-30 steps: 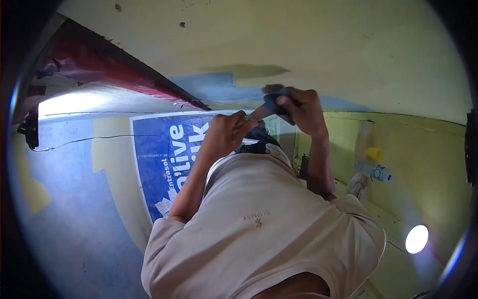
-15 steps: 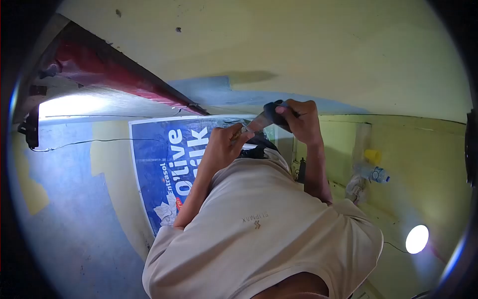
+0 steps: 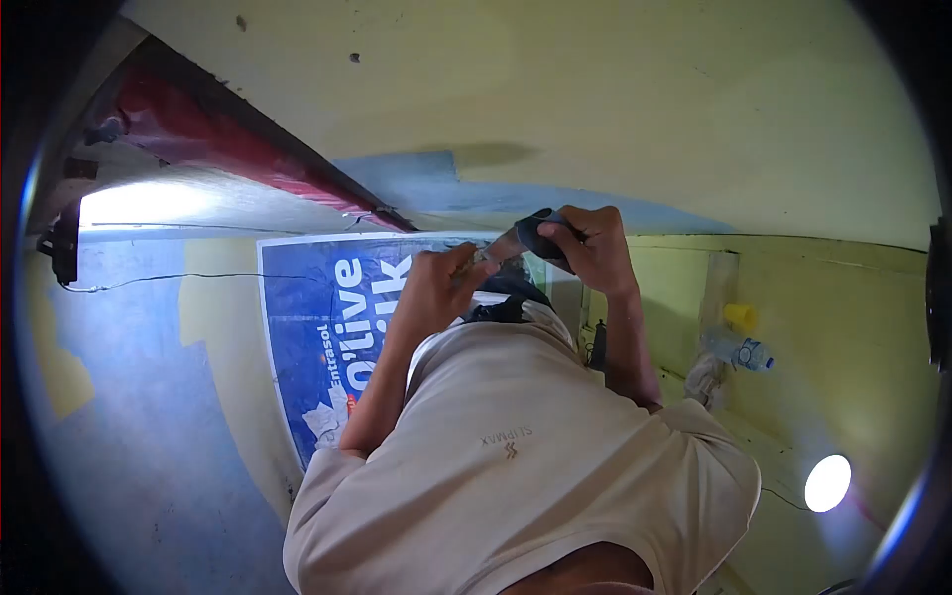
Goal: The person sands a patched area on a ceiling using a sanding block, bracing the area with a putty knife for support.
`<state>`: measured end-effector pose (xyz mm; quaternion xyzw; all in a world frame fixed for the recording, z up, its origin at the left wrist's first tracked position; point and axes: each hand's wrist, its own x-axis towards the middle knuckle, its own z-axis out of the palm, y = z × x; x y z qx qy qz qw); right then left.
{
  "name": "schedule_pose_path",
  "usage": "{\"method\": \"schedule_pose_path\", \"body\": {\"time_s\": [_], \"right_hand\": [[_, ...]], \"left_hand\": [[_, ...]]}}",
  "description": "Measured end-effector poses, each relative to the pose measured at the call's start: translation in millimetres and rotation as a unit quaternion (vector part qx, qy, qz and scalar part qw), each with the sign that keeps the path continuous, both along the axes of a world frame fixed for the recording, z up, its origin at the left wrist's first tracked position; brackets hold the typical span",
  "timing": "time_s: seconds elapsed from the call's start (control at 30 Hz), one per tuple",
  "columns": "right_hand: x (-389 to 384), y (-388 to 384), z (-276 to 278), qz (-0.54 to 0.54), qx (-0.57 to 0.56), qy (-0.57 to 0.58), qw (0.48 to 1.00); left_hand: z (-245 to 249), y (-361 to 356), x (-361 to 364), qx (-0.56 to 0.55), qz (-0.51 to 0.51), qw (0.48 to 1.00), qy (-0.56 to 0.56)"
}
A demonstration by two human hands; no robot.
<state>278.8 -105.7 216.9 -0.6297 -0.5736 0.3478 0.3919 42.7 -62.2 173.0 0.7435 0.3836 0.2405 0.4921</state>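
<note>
My right hand [image 3: 592,248] is closed around a dark roll of tape [image 3: 543,238], held out in front of my waist. A short brownish, see-through strip [image 3: 502,248] runs from the roll toward the left. At the strip's far end, my left hand [image 3: 438,288] is closed, with thumb and fingertips pinched on it. Both hands are raised close together, just beyond the hem of the beige shirt [image 3: 516,436]. Behind my left hand is a blue poster [image 3: 297,297] with large white lettering. The exact end of the strip is hidden by my fingers.
A yellow and blue wall [image 3: 645,109] faces me, with a red-covered beam [image 3: 198,134] slanting along it. To the right are a plastic bottle [image 3: 744,352], a yellow cup-like object [image 3: 740,316] and a bright round lamp [image 3: 828,483]. A thin wire [image 3: 178,279] hangs at left.
My right hand has come slightly left and lower with the tape roll, which is turned a little. My left hand stays pinched on the strip, having shifted only slightly.
</note>
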Motion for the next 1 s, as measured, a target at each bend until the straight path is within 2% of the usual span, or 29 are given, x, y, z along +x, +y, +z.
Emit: {"method": "schedule_pose_path", "body": {"time_s": [0.07,0.2,0.33,0.4,0.43,0.5,0.53,0.6,0.63,0.67,0.73,0.8,0.83,0.93,0.97,1.0], "right_hand": [[3.0,-3.0,-6.1,-0.004,0.016,-0.008,1.000],[9.7,-8.8,-13.2,-0.011,0.009,0.018,1.000],[1.9,-8.5,-11.7,-0.077,0.051,-0.007,0.996],[11.1,-9.9,-19.0,-0.107,0.079,-0.031,0.991],[22.5,-6.8,-20.8,-0.190,0.058,-0.016,0.980],[56.0,-10.0,0.6,-0.232,0.097,0.048,0.967],[57.4,-11.7,15.6,-0.234,0.085,0.024,0.968],[52.7,-12.6,14.1,-0.170,0.038,-0.003,0.985],[39.1,-7.0,11.4,-0.123,0.055,-0.044,0.990],[23.3,5.2,10.2,-0.058,0.180,-0.100,0.977],[3.3,7.6,6.6,-0.040,0.110,-0.052,0.992],[3.5,1.3,3.5,-0.029,0.039,-0.051,0.997],[5.5,-0.9,1.9,-0.024,0.004,-0.051,0.998],[28.2,-7.9,4.0,-0.022,-0.010,-0.135,0.990],[35.2,-8.3,4.2,-0.046,-0.053,-0.131,0.989],[31.9,-4.4,8.5,-0.053,-0.008,-0.109,0.993]], "left_hand": [[-12.3,-7.7,0.8,-0.029,0.003,1.000,-0.006],[-2.4,-14.1,3.0,-0.065,-0.006,0.998,0.000],[-4.9,-17.4,7.9,-0.077,0.011,0.996,-0.038],[-15.0,-21.2,7.0,-0.088,0.044,0.991,-0.093],[-19.7,-23.5,5.7,-0.095,0.059,0.986,-0.120],[-20.2,-16.4,-14.5,-0.118,0.080,0.988,-0.064],[-16.1,-14.6,-21.5,-0.121,0.096,0.987,-0.034],[-23.5,-11.7,-23.9,-0.087,0.079,0.993,-0.013],[-19.9,-8.0,-21.9,-0.063,0.057,0.996,0.006],[-15.3,-5.8,-19.0,-0.040,0.033,0.998,0.025],[-4.9,-5.8,-5.5,-0.026,0.035,0.999,-0.018],[-1.2,-1.4,1.8,0.007,0.035,0.999,-0.036],[-4.2,0.6,-0.2,0.008,0.027,1.000,-0.003],[-13.3,0.7,-5.0,-0.058,0.105,0.991,-0.054],[-13.4,1.6,-9.3,-0.064,0.110,0.991,-0.050],[-11.9,2.2,-8.7,-0.049,0.094,0.993,-0.043]]}}
